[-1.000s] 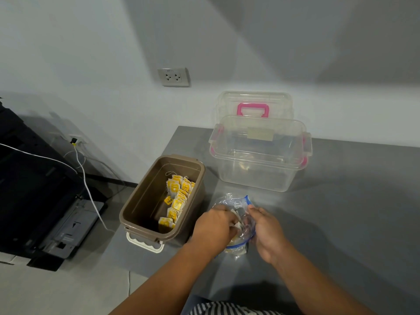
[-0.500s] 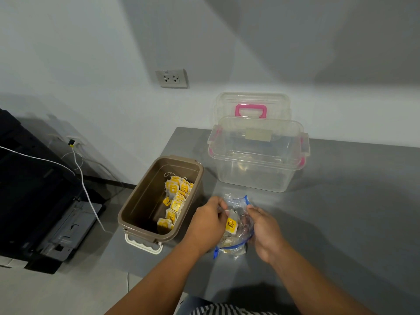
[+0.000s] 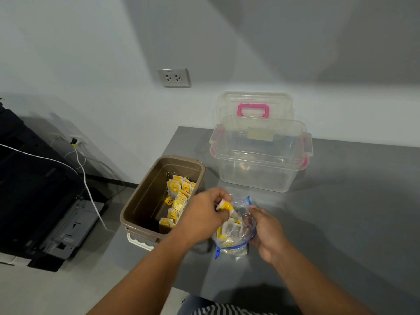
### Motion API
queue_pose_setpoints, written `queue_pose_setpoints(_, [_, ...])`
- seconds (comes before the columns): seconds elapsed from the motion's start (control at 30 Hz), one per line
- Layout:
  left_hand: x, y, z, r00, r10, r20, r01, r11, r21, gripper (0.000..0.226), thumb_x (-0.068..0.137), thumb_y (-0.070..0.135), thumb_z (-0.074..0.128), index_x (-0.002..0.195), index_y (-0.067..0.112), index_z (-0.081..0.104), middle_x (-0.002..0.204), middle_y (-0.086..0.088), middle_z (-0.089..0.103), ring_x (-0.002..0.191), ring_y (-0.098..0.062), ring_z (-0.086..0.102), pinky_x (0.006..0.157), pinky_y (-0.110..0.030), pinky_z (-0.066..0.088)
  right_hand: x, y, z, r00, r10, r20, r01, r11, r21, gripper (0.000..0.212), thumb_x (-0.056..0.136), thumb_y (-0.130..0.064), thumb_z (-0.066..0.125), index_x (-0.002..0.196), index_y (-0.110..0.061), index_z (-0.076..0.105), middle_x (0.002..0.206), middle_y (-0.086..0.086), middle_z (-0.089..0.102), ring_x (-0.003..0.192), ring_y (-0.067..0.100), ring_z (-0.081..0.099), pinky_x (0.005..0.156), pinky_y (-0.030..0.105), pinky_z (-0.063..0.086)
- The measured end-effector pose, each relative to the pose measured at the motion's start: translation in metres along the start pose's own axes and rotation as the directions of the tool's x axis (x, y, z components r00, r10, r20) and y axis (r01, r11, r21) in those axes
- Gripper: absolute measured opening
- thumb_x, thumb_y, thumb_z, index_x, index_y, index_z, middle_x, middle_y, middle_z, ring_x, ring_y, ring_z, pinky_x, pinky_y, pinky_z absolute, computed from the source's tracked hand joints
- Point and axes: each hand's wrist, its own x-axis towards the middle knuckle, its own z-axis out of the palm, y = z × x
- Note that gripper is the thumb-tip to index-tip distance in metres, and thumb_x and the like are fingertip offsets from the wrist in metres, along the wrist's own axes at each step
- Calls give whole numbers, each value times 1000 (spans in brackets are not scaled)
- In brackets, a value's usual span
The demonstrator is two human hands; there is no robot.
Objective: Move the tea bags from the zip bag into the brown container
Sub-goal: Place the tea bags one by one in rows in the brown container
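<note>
A clear zip bag (image 3: pixel 236 230) with a blue seal lies on the grey table, with several yellow-tagged tea bags inside. My left hand (image 3: pixel 204 214) pinches a tea bag (image 3: pixel 225 206) just above the bag's mouth. My right hand (image 3: pixel 266 233) grips the bag's right edge and holds it open. To the left stands the brown container (image 3: pixel 145 201), open-topped, with a row of several tea bags (image 3: pixel 179 198) along its right side.
A clear plastic box (image 3: pixel 261 160) with pink latches stands behind the bag, its lid with a pink handle (image 3: pixel 253 109) leaning on the wall. The table's left edge runs beside the brown container. A black printer (image 3: pixel 38 201) and white cable lie lower left.
My left hand has come out of the zip bag and lifted a tea bag up and leftward. My right hand has kept its hold on the bag.
</note>
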Motion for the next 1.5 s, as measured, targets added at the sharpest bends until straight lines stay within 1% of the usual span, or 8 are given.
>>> queue_pose_setpoints(0.13, [4, 14, -52, 995, 79, -60, -79, 997, 15, 36, 81, 4, 75, 106, 26, 62, 87, 5, 70, 73, 0, 66, 69, -11, 51, 2, 0, -2, 1000, 15, 4, -15, 1000, -5, 22, 104, -19, 52, 106, -6, 69, 95, 13, 77, 87, 28, 74, 84, 46, 59])
queue_pose_setpoints(0.3, [27, -4, -115, 978, 76, -194, -1, 933, 361, 21, 83, 22, 77, 98, 29, 64, 83, 8, 68, 77, -8, 65, 70, -23, 53, 6, 0, -1, 1000, 12, 9, -12, 1000, -14, 22, 104, -20, 53, 107, -6, 70, 94, 11, 78, 87, 27, 75, 84, 45, 59])
queue_pose_setpoints(0.4, [44, -18, -135, 986, 43, -158, 62, 796, 602, 9, 87, 28, 74, 92, 25, 67, 84, 7, 66, 77, -11, 61, 72, -25, 52, 5, -1, 1, 1000, 2, 10, -2, 1000, -20, 21, 105, -18, 51, 105, -8, 70, 90, 10, 78, 85, 27, 74, 83, 45, 59])
queue_pose_setpoints(0.6, [72, -40, -136, 997, -66, 51, -16, 451, 893, 19, 94, 25, 63, 112, 23, 71, 106, 1, 70, 96, -18, 64, 83, -28, 53, 6, -1, 2, 1000, 4, 11, -4, 999, -31, 21, 105, -18, 52, 104, -8, 70, 87, 9, 78, 84, 27, 74, 85, 47, 58])
queue_pose_setpoints(0.8, [86, -54, -118, 965, -216, 151, -71, 339, 938, 20, 93, 11, 57, 105, 12, 73, 102, -5, 72, 93, -21, 68, 81, -28, 55, 5, -2, 1, 1000, 25, -7, -25, 999, -45, 21, 104, -22, 53, 107, -10, 70, 99, 13, 76, 97, 33, 72, 95, 55, 55])
queue_pose_setpoints(0.93, [92, -51, -108, 932, -329, 152, -40, 321, 946, 21, 96, 8, 54, 112, 3, 67, 113, -12, 68, 105, -26, 65, 94, -34, 53, 4, -3, 2, 1000, 30, -5, -30, 999, -43, 24, 104, -21, 52, 113, -4, 67, 104, 18, 73, 99, 35, 70, 96, 56, 55])
queue_pose_setpoints(1.13, [97, -38, -103, 910, -385, 151, -38, 285, 958, 31, 86, 9, 68, 116, -1, 66, 115, -15, 67, 109, -30, 64, 97, -36, 51, 5, -4, 2, 1000, 5, -3, -5, 1000, -20, 23, 105, -19, 50, 93, -10, 67, 72, 4, 71, 72, 20, 69, 81, 43, 55])
queue_pose_setpoints(1.5, [105, -41, -97, 890, -421, 174, -12, 360, 933, 24, 98, 3, 49, 118, -2, 63, 100, -13, 66, 90, -26, 61, 84, -31, 47, 3, -6, 4, 1000, 3, 0, -3, 999, -45, 22, 105, -20, 52, 94, -9, 68, 85, 10, 70, 81, 24, 68, 82, 45, 56])
